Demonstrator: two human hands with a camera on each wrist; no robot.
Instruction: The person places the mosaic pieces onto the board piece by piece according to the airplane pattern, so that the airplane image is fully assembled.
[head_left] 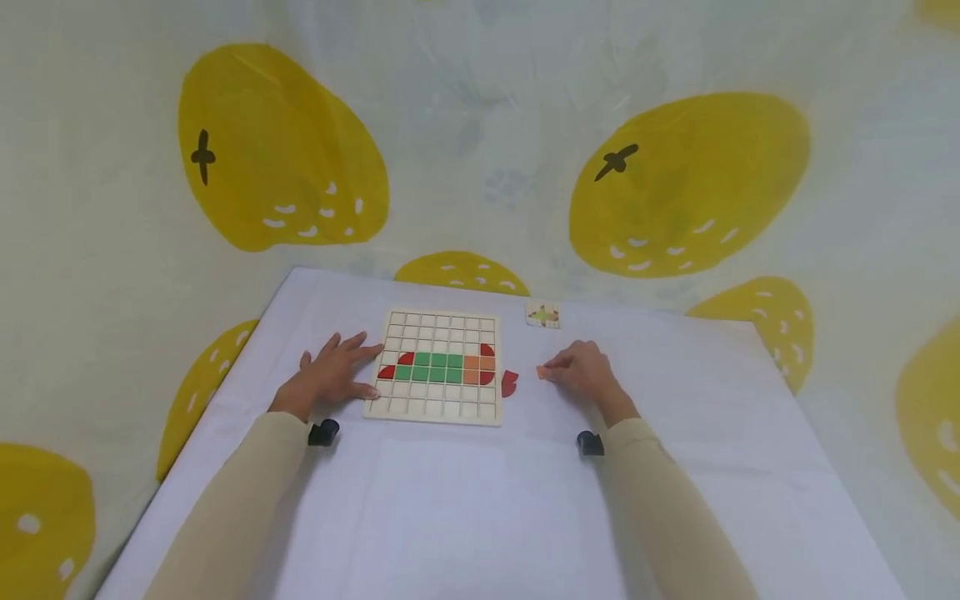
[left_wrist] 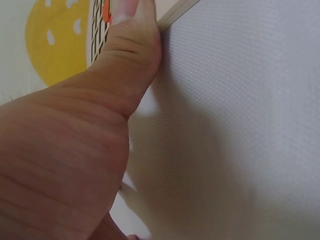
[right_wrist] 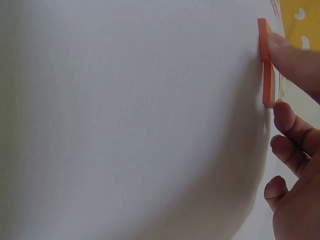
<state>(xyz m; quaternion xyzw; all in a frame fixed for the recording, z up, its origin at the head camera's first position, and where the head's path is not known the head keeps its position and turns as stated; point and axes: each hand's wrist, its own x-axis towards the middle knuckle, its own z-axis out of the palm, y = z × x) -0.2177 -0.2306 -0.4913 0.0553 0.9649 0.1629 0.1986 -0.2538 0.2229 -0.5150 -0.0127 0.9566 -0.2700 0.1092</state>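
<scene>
A square wooden grid board (head_left: pixel 431 408) lies on the table, with green, orange and red tiles set in its middle rows. My left hand (head_left: pixel 335 371) is spread at its left side, index finger and thumb resting on the edge; the thumb (left_wrist: pixel 131 55) also shows in the left wrist view. To the right of the board, my right hand (head_left: pixel 583 371) pinches an orange tile (head_left: pixel 542 373) low over the table. In the right wrist view, the thumb touches one orange tile (right_wrist: pixel 263 40), and a second orange tile (right_wrist: pixel 267 84) adjoins it near the fingertips.
Red curved pieces (head_left: pixel 509 383) lie between the board and my right hand. A small pattern card (head_left: pixel 542 315) sits near the table's far edge. A white cloth (head_left: pixel 465 508) covers the table, and a curtain with yellow fruit prints (head_left: pixel 480 167) hangs behind it.
</scene>
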